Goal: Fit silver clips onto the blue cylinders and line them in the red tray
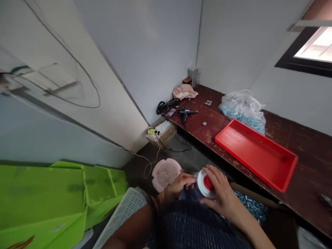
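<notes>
My right hand [220,190] is wrapped round a white disc-shaped thing with a red centre [201,183], which looks like a roll but is too blurred to be sure. Its fingers lie over the top and the thumb is at the near side. Just left of it, my left hand [180,183] is closed in a pinch at the disc's edge. Something small and pale shows at those fingertips, and I cannot make out what it is. Both hands are above my lap, in front of the table's edge.
A red tray [256,152] and a plastic bag of blue pieces [242,110] lie on the dark red table [298,141]. A heat gun [187,111] is farther back. Below are a pink stool [166,173], a carton [166,133], loose cables and green boxes [41,200].
</notes>
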Motion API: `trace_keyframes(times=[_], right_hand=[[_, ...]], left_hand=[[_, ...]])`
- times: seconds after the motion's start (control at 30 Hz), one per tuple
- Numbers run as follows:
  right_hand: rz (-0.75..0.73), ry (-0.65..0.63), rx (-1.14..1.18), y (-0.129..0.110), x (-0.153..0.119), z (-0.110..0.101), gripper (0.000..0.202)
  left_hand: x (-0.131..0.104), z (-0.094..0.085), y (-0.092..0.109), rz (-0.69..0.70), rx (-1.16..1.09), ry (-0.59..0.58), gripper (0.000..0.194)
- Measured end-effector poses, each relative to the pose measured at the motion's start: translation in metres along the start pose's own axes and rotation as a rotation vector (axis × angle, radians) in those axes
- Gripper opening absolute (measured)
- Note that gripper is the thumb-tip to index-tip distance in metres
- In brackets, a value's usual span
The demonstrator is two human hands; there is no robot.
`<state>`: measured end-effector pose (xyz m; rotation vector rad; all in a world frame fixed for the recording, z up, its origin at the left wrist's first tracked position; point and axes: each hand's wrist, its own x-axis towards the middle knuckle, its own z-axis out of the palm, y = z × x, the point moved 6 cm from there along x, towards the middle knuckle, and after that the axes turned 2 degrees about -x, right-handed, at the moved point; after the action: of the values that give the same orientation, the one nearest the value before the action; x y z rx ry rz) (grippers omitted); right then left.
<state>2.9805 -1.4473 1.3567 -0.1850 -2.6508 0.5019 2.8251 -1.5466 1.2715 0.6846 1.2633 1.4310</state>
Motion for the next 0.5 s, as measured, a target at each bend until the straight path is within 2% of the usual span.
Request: trace_keyframes(times=[0.1, 0.23, 0.37, 0.5], right_hand=[[0.038, -0.013, -0.021, 0.048, 0.019, 0.002, 0.100], [0.120, 0.020, -0.075, 0.125, 0.059, -0.001, 0.098], [0.146, 0.009, -0.152, 0.197, 0.105, -0.020, 0.087], [0.127, 0.013, -0.242, 0.248, 0.149, -0.040, 0.079]], left_hand=[[0.053, 0.000, 0.008, 0.007, 0.000, -0.015, 0.041], [0.131, 0.005, 0.026, 0.006, 0.011, -0.036, 0.042], [0.204, 0.016, 0.056, -0.003, 0.091, -0.065, 0.034], [0.269, 0.017, 0.085, 0.006, 0.265, -0.055, 0.032]])
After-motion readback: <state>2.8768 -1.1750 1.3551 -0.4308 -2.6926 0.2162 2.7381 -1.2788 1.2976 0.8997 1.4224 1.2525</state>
